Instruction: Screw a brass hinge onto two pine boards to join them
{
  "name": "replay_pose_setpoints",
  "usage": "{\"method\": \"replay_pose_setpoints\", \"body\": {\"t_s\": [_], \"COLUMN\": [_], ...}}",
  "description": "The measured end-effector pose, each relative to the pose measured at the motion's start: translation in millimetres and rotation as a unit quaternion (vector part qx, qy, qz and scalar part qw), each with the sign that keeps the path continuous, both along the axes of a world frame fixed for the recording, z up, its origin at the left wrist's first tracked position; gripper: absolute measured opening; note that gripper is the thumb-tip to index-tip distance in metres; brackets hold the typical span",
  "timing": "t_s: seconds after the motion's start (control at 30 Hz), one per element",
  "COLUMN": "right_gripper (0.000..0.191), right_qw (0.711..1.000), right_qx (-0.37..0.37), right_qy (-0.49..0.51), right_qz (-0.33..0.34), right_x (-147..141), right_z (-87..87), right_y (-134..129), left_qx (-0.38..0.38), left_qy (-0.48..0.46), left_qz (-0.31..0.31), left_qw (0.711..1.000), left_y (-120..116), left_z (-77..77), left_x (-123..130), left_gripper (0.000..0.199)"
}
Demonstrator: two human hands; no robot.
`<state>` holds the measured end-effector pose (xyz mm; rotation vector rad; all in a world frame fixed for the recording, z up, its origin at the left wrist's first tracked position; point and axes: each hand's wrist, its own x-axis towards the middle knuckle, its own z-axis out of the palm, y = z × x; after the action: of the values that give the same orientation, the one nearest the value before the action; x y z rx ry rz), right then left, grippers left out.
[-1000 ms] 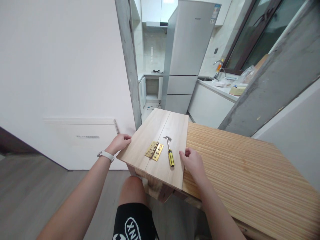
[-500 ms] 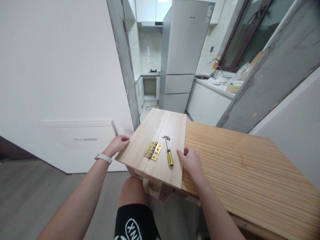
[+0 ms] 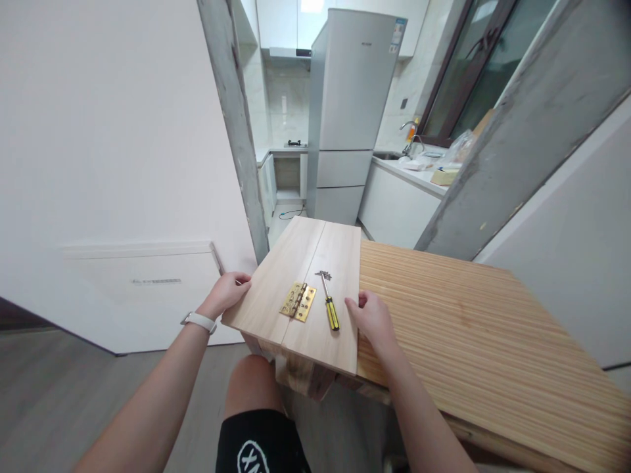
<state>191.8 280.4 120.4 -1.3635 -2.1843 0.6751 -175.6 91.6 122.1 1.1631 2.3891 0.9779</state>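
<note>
Looking down, we cannot make out the undersides of the two boards, and the small screws (image 3: 325, 274) bunch too tightly for us to count. The lettering on our black shorts (image 3: 256, 437) is cut off at the bottom of the view. Our left hand (image 3: 229, 292) is nearly closed, pinching the outer edge of the left board (image 3: 269, 289), though some fingertips are hidden. Our right hand (image 3: 375, 316) is loosely curled, its thumb at the outer edge of the right board (image 3: 340, 263); whether its fingers grip underneath, we cannot tell.

Both boards lie between our hands, their long edges meeting in a thin seam, with the right board beside the bare striped top of the wooden table (image 3: 473, 315). The gold-coloured hinge (image 3: 298, 302) lies spread across the seam. To its right, nearer our right hand, the screwdriver (image 3: 330, 305) rests on the right board, its tip at the screws, its handle towards us.

The boards are pale and smooth, with faint grain. The hinge shows dark holes and a brownish knuckle down its middle, and the screwdriver has a yellow and black handle and a slim metal shaft.
</note>
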Motion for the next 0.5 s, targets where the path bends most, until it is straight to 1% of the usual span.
{"method": "replay_pose_setpoints", "body": {"t_s": [0.17,0.37,0.5], "right_gripper": [0.022,0.024,0.026], "right_qw": [1.0,1.0,0.999], "right_qx": [-0.004,-0.017,-0.026], "right_qy": [-0.001,-0.005,-0.008], "right_qz": [-0.007,-0.016,-0.021], "right_x": [26,78,110], "right_z": [-2.6,-1.8,-2.3], "right_y": [7,22,34], "left_qx": [-0.011,-0.01,-0.006], "left_qy": [0.008,0.026,0.023], "left_qz": [-0.01,-0.047,-0.048], "left_qw": [1.0,0.998,0.999], "left_y": [6,23,34], "left_z": [1.4,2.6,3.4], "left_x": [27,73,105], "left_gripper": [0.038,0.031,0.028]}}
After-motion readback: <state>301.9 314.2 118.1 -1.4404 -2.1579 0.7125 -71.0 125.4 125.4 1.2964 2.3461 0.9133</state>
